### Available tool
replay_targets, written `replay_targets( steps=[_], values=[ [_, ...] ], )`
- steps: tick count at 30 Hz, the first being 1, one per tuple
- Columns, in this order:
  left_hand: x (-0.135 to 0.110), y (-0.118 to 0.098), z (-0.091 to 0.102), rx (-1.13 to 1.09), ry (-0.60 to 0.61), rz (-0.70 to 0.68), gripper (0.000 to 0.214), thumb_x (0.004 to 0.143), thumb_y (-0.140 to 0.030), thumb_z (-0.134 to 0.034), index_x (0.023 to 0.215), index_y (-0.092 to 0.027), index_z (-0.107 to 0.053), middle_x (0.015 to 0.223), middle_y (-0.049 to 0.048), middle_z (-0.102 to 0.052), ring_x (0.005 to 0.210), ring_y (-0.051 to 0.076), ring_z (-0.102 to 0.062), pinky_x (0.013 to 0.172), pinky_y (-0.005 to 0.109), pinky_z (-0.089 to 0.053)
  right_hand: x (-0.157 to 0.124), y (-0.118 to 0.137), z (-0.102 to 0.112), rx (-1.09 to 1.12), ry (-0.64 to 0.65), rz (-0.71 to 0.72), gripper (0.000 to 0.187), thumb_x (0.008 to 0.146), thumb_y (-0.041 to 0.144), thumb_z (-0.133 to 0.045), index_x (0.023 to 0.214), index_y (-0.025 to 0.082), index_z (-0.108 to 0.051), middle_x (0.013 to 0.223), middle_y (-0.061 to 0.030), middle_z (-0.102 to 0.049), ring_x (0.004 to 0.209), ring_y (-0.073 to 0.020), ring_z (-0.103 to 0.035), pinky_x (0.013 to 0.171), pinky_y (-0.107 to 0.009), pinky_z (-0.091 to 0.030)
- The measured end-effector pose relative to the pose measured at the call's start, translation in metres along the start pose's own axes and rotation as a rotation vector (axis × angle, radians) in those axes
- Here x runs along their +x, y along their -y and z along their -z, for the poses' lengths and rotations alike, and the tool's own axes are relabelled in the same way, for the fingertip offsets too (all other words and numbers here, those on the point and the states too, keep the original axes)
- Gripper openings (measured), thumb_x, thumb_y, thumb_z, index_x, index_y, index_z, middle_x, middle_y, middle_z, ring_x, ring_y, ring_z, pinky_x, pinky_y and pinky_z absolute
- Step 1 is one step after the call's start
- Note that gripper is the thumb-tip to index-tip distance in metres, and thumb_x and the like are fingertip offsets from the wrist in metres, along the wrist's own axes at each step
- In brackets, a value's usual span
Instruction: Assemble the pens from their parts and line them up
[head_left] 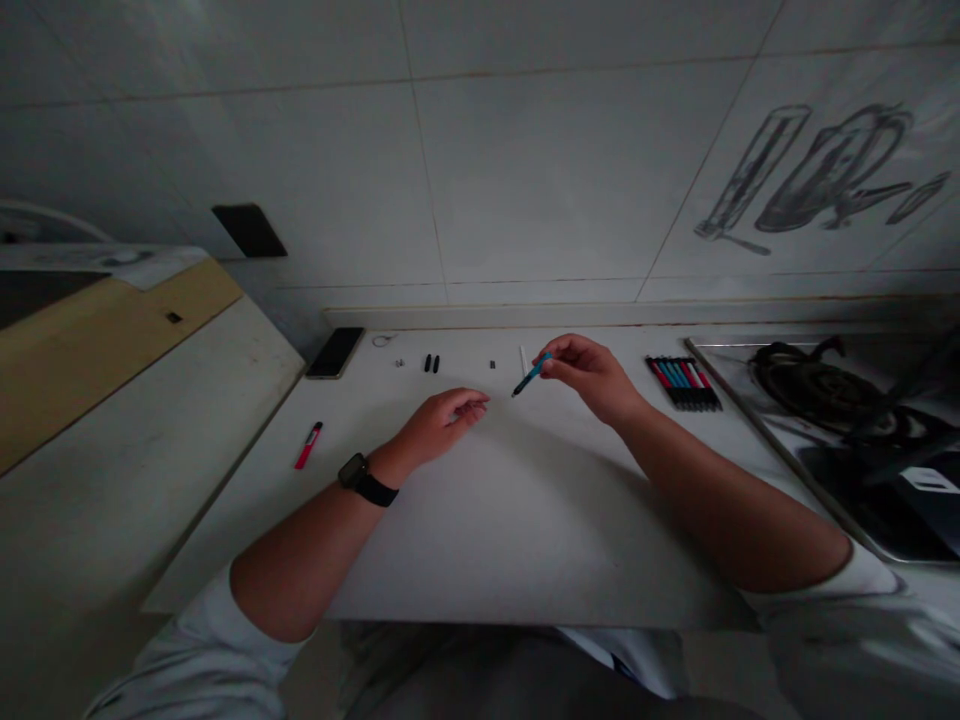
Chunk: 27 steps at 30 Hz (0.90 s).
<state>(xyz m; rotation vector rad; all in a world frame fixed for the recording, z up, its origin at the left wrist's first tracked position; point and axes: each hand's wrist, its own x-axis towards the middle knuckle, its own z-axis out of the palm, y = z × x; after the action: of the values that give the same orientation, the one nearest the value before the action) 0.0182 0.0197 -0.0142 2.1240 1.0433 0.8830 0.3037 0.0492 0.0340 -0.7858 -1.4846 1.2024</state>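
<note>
Between the fingertips and thumb of my right hand (589,372) is a blue pen (533,373), tilted with its dark tip down and to the left. My left hand (442,418) hovers low over or rests on the white countertop (480,540); its fingers reach loosely toward the pen tip, apart, with nothing visible in them. Just behind the pen lies a thin white stick-like piece (523,360). Two short black pieces (432,364) and a tiny dark part (493,365) lie beyond my left hand.
Several red, blue and white pens (682,384) lie in a row at the right, beside a gas stove (825,390). On the left are a phone (336,353), a red marker-like object (308,446), a small ring (383,341) and tiny bits (399,363). A tiled wall (525,190) stands behind.
</note>
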Motion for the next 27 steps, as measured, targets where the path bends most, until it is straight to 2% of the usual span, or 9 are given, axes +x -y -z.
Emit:
replay_targets(
  steps=[5,9,11,14,18,21,27],
  values=[
    [-0.001,0.003,0.001,0.078,0.026,-0.002,0.029,0.104,-0.040,-0.054,0.119,-0.022,-0.071,0.115,0.0072,-0.076,0.103,0.019,-0.072,0.092,0.035,-0.057,0.009,0.014,0.025,-0.049,-0.125,0.034,0.038,0.077,0.051,-0.086,0.097,0.023,-0.068,0.088,-0.0009,-0.070,0.081,-0.0144,-0.066,0.079,-0.033,-0.058],
    [-0.001,0.007,0.001,0.123,0.041,-0.009,0.028,0.104,-0.039,-0.054,0.118,-0.023,-0.072,0.114,0.0061,-0.076,0.103,0.019,-0.072,0.094,0.036,-0.057,0.011,0.024,0.042,-0.211,-0.114,0.010,0.038,0.081,0.052,-0.079,0.103,0.023,-0.068,0.089,-0.0012,-0.068,0.078,-0.0140,-0.064,0.074,-0.030,-0.055],
    [0.000,0.009,0.001,0.152,0.055,-0.022,0.027,0.104,-0.038,-0.054,0.116,-0.024,-0.072,0.114,0.0057,-0.076,0.104,0.019,-0.071,0.095,0.036,-0.056,0.011,0.026,0.051,-0.358,-0.039,-0.028,0.035,0.084,0.051,-0.075,0.104,0.022,-0.069,0.087,-0.0013,-0.068,0.077,-0.0146,-0.064,0.073,-0.030,-0.054],
    [0.000,0.011,0.002,0.181,0.069,-0.035,0.026,0.104,-0.038,-0.054,0.115,-0.024,-0.073,0.113,0.0052,-0.076,0.104,0.019,-0.071,0.094,0.036,-0.056,0.010,0.024,0.060,-0.714,0.122,-0.109,0.025,0.087,0.043,-0.069,0.100,0.022,-0.070,0.084,-0.0020,-0.070,0.075,-0.0161,-0.064,0.071,-0.029,-0.051],
    [0.000,0.011,0.003,0.196,0.073,-0.046,0.025,0.104,-0.037,-0.054,0.113,-0.024,-0.074,0.111,0.0047,-0.076,0.102,0.019,-0.071,0.093,0.036,-0.056,0.007,0.013,0.061,-1.152,0.332,-0.252,0.014,0.088,0.030,-0.067,0.099,0.022,-0.071,0.092,-0.0046,-0.075,0.080,-0.0178,-0.067,0.074,-0.028,-0.047],
    [0.000,0.011,0.004,0.207,0.077,-0.054,0.024,0.104,-0.036,-0.055,0.112,-0.024,-0.074,0.110,0.0045,-0.076,0.102,0.019,-0.071,0.094,0.036,-0.056,0.006,0.003,0.058,-1.282,0.446,-0.290,0.016,0.088,0.028,-0.067,0.102,0.022,-0.072,0.101,-0.0065,-0.077,0.085,-0.0193,-0.069,0.075,-0.028,-0.046],
    [0.000,0.011,0.004,0.215,0.091,-0.054,0.025,0.103,-0.037,-0.055,0.111,-0.024,-0.074,0.110,0.0050,-0.077,0.101,0.019,-0.071,0.094,0.037,-0.056,0.004,-0.010,0.054,-1.382,0.532,-0.234,0.016,0.086,0.025,-0.067,0.100,0.022,-0.073,0.104,-0.0078,-0.077,0.092,-0.0232,-0.068,0.075,-0.030,-0.044]
  ],
)
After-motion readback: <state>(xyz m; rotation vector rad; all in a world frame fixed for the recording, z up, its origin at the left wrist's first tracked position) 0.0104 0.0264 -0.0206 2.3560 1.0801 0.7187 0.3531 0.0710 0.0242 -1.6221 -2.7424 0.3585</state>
